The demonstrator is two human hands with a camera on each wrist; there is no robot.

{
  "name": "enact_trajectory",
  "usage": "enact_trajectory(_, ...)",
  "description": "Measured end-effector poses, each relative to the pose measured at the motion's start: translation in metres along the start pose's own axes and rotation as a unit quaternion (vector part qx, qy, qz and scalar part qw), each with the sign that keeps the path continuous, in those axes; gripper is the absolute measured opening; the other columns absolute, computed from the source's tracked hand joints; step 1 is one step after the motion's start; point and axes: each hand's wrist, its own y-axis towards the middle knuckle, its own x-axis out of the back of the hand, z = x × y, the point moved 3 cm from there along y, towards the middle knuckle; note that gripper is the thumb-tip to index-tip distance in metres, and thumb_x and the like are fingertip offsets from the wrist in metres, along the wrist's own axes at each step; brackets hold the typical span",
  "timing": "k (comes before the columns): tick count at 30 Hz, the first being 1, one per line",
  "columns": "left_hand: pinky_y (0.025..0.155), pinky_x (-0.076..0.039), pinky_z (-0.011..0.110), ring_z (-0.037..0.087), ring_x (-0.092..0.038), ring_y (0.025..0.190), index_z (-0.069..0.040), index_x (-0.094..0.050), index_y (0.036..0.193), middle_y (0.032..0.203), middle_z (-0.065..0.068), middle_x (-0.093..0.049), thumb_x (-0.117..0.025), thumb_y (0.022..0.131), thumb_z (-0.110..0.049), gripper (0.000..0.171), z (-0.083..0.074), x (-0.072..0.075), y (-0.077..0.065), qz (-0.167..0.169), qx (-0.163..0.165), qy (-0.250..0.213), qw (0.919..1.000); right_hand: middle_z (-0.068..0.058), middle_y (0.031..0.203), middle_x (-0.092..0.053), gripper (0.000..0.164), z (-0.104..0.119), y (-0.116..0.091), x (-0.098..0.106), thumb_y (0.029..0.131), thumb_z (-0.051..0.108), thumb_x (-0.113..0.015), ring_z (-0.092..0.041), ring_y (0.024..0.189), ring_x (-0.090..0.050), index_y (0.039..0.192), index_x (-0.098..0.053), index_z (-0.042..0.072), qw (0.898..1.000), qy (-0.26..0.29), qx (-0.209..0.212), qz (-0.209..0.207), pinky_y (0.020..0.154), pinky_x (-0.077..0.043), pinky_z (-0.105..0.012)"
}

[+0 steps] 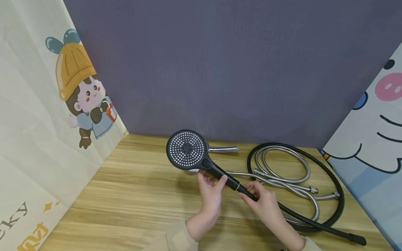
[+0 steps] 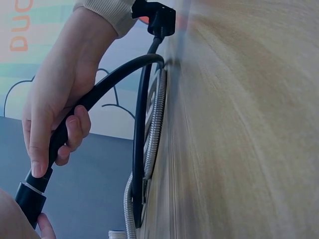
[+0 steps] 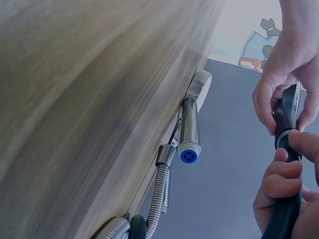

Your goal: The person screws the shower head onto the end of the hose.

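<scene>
A large black handheld shower head point(image 1: 186, 149) is held above the table, its round spray face with pale nozzles toward the head camera. My left hand point(image 1: 209, 196) grips its black handle point(image 1: 218, 173) between thumb and fingers. My right hand point(image 1: 265, 203) pinches the end of a black shower hose point(image 2: 94, 94) right at the handle's bottom. A thin silver ring point(image 3: 283, 135) shows at this joint in the right wrist view. From there the hose loops across the right of the table to its other black end fitting point(image 1: 358, 239).
Coiled silver metal hoses point(image 1: 306, 170) lie inside the black hose's loop on the wooden table point(image 1: 125, 195). Behind the black shower head lies a chrome shower head point(image 3: 189, 119) with a blue-centred handle end. A grey panel point(image 1: 232, 69) stands at the back, printed sheets on both sides.
</scene>
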Motion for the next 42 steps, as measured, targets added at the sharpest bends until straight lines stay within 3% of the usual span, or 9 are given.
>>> enact_trajectory(8, 0.075, -0.059, 0.039, 0.021, -0.054, 0.093, -0.008, -0.035, 0.128, 0.111, 0.013, -0.045, -0.069, 0.074, 0.006, 0.066, 0.0011, -0.0001, 0.0007, -0.006, -0.003, -0.003, 1.0000, 0.012, 0.065, -0.063, 0.027, -0.0011, -0.0004, -0.0001, 0.070, 0.012, -0.082, 0.004, 0.059, -0.057, 0.087, -0.062, 0.011, 1.000, -0.005, 0.014, 0.000, 0.052, -0.052, -0.019)
enact_trajectory(19, 0.078, -0.059, 0.040, 0.022, -0.054, 0.094, -0.008, -0.034, 0.129, 0.112, 0.014, -0.045, -0.068, 0.075, 0.006, 0.065, 0.0002, -0.0009, 0.0001, 0.000, 0.000, -0.007, 1.0000, 0.013, 0.065, -0.062, 0.023, -0.0003, -0.0012, -0.0003, 0.074, 0.012, -0.079, 0.007, 0.055, -0.049, 0.089, -0.062, 0.011, 1.000, 0.004, 0.013, 0.012, 0.043, -0.041, -0.015)
enact_trajectory(42, 0.077, -0.059, 0.042, 0.024, -0.056, 0.099, -0.009, -0.034, 0.132, 0.115, 0.015, -0.045, -0.066, 0.074, 0.008, 0.068, 0.0021, 0.0006, 0.0005, 0.020, 0.000, -0.005, 0.9998, 0.008, 0.066, -0.066, 0.025, -0.0015, -0.0063, -0.0024, 0.070, 0.006, -0.080, 0.005, 0.058, -0.056, 0.087, -0.062, 0.008, 1.000, 0.011, 0.017, 0.001, 0.046, -0.043, -0.011)
